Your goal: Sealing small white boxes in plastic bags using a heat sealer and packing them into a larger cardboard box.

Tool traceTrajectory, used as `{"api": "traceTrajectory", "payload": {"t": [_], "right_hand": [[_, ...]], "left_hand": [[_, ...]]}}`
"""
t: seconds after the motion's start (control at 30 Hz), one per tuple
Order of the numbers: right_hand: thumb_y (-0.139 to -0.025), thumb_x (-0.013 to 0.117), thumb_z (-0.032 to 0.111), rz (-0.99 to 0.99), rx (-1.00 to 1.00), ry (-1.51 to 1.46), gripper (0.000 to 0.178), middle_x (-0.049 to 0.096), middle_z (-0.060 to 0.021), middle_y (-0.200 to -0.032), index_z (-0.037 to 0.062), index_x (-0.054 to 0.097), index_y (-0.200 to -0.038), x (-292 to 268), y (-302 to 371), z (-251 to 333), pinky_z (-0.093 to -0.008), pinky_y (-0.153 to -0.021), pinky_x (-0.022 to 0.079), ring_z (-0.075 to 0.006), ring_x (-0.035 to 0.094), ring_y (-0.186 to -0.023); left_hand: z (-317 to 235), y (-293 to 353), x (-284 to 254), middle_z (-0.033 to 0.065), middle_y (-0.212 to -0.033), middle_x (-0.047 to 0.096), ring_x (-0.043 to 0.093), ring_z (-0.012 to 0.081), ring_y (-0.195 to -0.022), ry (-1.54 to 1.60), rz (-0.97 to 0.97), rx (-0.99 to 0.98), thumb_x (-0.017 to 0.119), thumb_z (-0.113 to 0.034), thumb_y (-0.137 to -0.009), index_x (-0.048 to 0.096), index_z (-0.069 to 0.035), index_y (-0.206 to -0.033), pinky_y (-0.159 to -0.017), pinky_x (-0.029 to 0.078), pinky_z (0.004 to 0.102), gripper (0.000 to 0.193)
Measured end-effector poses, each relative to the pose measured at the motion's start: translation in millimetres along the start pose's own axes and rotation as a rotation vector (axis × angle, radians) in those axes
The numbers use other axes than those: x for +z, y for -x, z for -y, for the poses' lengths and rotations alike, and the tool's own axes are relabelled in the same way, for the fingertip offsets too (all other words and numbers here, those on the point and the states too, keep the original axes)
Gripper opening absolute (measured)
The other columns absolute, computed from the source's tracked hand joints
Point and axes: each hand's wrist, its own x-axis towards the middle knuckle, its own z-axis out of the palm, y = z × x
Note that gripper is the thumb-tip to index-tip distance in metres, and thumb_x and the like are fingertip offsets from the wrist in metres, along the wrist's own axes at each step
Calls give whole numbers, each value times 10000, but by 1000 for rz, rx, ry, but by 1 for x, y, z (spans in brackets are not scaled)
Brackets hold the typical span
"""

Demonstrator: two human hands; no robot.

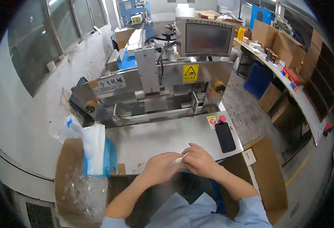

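Observation:
My left hand (162, 166) and my right hand (199, 161) meet over the front edge of a metal work table (148, 140). Between the fingertips of both shows a small pale piece (180, 159), mostly covered, so its kind cannot be made out. Both hands are closed, fingers bent around that piece. Just beyond them stands a steel machine (155, 104) with a slot-like opening along its front. Right of my hands, a black phone (225, 137) lies on the table, below a red push button (222, 119).
At the table's left stands a blue box (111, 155) with white sheets (94, 148) in it. Cardboard boxes (271, 182) flank me, the left one holding clear plastic bags (85, 193). A screen (208, 38) tops the machine; a cluttered side bench (277, 72) runs along the right.

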Motion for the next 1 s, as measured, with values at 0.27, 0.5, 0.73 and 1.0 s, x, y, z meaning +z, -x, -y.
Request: {"api": "traceTrajectory", "payload": {"t": [0.27, 0.5, 0.73, 1.0], "right_hand": [[-839, 704, 186, 330, 215, -86, 138, 669, -123, -864, 73, 655, -902, -24, -7, -16, -480, -941, 483, -319, 636, -871], [-874, 646, 236, 449, 157, -280, 214, 682, -163, -878, 49, 707, -956, -5, -34, -70, -428, -806, 500, -357, 641, -842], [-902, 619, 224, 439, 466, -482, 241, 692, -98, -829, -6, 690, -911, 78, -82, -186, -336, -697, 521, -189, 631, -708], [-926, 572, 209, 372, 645, -249, 235, 663, -99, -728, -18, 628, -908, 114, -130, -297, -295, -520, 521, -156, 657, -624]], "left_hand": [[28, 5, -34, 160, -996, 680, 642, 379, -902, -196, 395, -151, 546, -271, -921, 663, -67, -954, -808, 499, 471, 237], [82, -4, -64, 123, -887, 691, 640, 325, -782, -218, 278, 117, 538, -283, -970, 683, -76, -1007, -718, 515, 412, 256], [212, -96, -75, 20, -875, 681, 568, 111, -752, 147, 502, -328, 600, -377, -953, 704, -69, -978, -645, 470, 284, 326], [244, -198, -90, 41, -828, 651, 576, 137, -723, 29, 320, -612, 730, -413, -827, 710, -67, -1040, -525, 455, 293, 407]]}}
